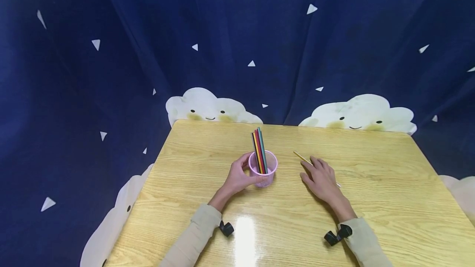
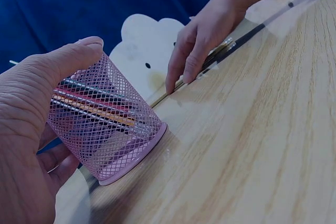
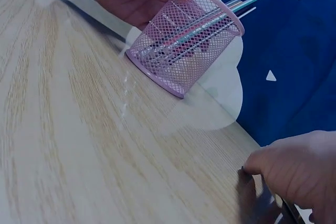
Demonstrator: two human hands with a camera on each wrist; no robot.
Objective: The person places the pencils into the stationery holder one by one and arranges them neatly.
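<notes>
My left hand (image 1: 236,177) grips a pink mesh pencil cup (image 1: 273,169), thumb on its near side and fingers around the far side. Several colored pencils (image 1: 259,147) lean inside, their upper ends above the rim. In the left wrist view the cup (image 2: 113,135) appears tilted with the camera, its base close to the tabletop. To the right, my right hand (image 1: 322,179) is palm down over a yellowish pencil (image 1: 299,155) on the table. Its fingers reach across the pencil with the thumb spread apart; the hand hides the pencil's middle.
The wooden table (image 1: 178,160) has a straight back edge. Behind it hangs a dark blue curtain (image 1: 230,24) with white triangles and smiling clouds. Black wrist devices (image 1: 227,228) are worn at both sleeves.
</notes>
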